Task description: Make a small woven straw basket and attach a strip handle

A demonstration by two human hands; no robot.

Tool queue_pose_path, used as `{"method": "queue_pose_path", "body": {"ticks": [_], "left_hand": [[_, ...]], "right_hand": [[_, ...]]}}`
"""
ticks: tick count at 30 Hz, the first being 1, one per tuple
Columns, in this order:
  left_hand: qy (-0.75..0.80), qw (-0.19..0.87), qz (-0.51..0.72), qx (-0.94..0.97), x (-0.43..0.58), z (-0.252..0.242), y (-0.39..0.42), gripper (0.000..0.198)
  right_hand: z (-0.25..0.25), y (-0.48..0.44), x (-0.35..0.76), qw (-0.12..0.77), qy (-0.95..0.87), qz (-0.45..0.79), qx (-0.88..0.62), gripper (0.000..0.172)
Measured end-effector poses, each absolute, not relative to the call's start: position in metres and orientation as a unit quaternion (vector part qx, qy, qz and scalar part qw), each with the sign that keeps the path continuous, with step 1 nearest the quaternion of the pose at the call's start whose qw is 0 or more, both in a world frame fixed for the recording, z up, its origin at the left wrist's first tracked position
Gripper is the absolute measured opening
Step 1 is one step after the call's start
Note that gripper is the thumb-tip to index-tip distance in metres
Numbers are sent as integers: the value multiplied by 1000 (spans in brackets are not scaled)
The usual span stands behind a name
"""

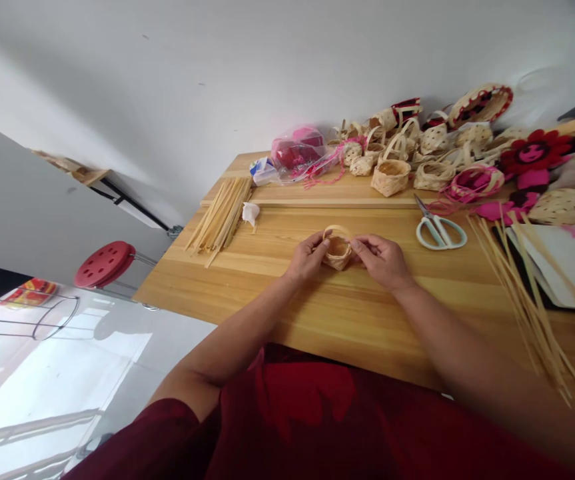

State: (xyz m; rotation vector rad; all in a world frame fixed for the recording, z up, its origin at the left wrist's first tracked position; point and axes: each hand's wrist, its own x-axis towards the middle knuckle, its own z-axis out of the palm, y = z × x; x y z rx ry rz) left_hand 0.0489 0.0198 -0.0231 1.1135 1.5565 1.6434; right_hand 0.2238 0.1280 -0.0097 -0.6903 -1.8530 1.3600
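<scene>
A small woven basket (338, 253) with a thin arched handle stands upright on the wooden table (267, 280), right in front of me. My left hand (309, 256) pinches its left rim near the foot of the handle. On the other side, my right hand (379, 259) has its thumb and fingers closed on the right rim. The inside of the basket shows between my hands. White-handled scissors (440, 232) lie to the right of my right hand, their blades pointing away from me.
Flat strips (223, 213) and a crumpled white piece (250, 213) lie at left. Many small baskets (390, 177) and a plastic bag of pink and red material (298, 152) line the back. Thin strips (527, 293) cross a notebook (567, 263) at right. A red stool (104, 264) stands beyond the left edge.
</scene>
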Motion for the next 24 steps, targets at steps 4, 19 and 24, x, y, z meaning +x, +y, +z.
{"method": "queue_pose_path", "body": {"ticks": [4,19,24], "left_hand": [[575,321,615,433,46,-18,0,65],[630,190,511,553,45,-29,-22,106],[638,174,494,565,48,-25,-19,103]], "right_hand": [[-10,130,225,368,-710,531,-280,54],[-15,139,227,350,-696,558,-285,51],[-15,137,225,318,-727,552,-256,53]]}}
